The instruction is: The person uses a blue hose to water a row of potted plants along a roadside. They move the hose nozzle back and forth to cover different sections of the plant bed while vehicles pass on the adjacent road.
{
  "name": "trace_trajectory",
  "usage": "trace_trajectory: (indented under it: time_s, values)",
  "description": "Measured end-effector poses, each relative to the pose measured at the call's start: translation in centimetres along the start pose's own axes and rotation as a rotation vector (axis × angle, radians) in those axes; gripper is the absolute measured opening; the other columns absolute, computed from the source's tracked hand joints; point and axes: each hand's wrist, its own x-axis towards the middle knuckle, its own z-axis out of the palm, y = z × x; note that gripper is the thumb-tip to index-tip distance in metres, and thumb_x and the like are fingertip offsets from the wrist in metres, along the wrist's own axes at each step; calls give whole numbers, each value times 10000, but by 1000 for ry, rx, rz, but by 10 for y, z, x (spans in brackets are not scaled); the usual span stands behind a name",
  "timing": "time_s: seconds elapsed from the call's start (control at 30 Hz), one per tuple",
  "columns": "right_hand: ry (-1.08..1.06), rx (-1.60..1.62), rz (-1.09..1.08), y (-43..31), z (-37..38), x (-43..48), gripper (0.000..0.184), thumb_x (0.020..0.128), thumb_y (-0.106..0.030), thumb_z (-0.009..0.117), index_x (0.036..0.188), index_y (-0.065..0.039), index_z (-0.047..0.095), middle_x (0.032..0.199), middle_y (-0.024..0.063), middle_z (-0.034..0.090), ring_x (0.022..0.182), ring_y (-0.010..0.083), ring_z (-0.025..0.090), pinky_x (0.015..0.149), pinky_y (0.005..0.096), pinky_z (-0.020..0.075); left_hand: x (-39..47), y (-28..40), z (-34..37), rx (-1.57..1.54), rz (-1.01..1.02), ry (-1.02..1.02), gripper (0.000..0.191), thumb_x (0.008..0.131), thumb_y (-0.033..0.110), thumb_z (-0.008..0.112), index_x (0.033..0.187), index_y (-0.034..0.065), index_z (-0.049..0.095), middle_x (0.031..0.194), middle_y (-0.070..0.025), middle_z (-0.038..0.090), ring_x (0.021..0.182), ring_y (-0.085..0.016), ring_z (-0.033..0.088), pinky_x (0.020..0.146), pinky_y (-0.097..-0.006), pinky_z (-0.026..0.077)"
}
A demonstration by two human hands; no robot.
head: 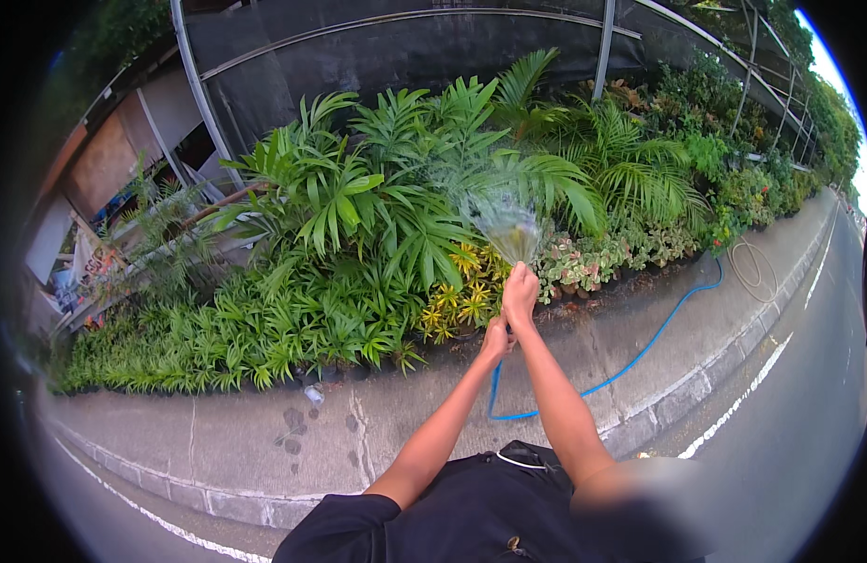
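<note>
My right hand is closed around the end of a blue hose, and water fans out from it over the plants. Just below and to the left, my left hand grips the same blue hose, which hangs to the pavement and runs off to the right. The spray spreads toward broad-leaved palms. Yellow-leaved plants and pink-and-green variegated plants stand close to my hands. The hose end itself is hidden by my fingers.
Low green potted plants line the left side of the pavement. A clear plastic cup lies near them. A pale coiled hose rests at the right. The kerb borders a road, and dark sheeting on metal posts stands behind the plants.
</note>
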Motion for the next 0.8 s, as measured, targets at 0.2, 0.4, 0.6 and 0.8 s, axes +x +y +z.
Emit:
trace_trajectory:
  time_s: [0.2,0.4,0.6,0.8]
  values:
    - [-15,-26,-68,-29,-10,4,412,909,-245,370,659,77,430,540,171,418,510,263,388,543,420,322,-7,22,10,-65,42,-77,433,943,416,313,648,104,371,478,22,344,346,-88,270,339,-258,196]
    - [-10,-40,-85,-44,-7,1,416,919,-240,373,658,75,451,540,191,434,511,278,396,550,424,331,-16,37,10,-38,22,-93,285,885,294,304,714,97,417,516,25,336,396,-80,280,376,-263,210]
    - [-130,-41,41,-34,7,-17,430,904,-254,361,657,87,452,550,192,438,527,261,412,565,436,345,-29,27,-12,4,0,6,326,918,299,278,713,89,419,509,8,375,383,-92,302,367,-271,221]
    - [-247,-155,105,25,45,-62,495,889,-293,354,669,130,487,607,314,485,600,434,501,624,491,374,-59,-1,-56,-5,-76,68,544,956,519,226,605,122,346,473,29,324,351,-91,259,345,-272,203]
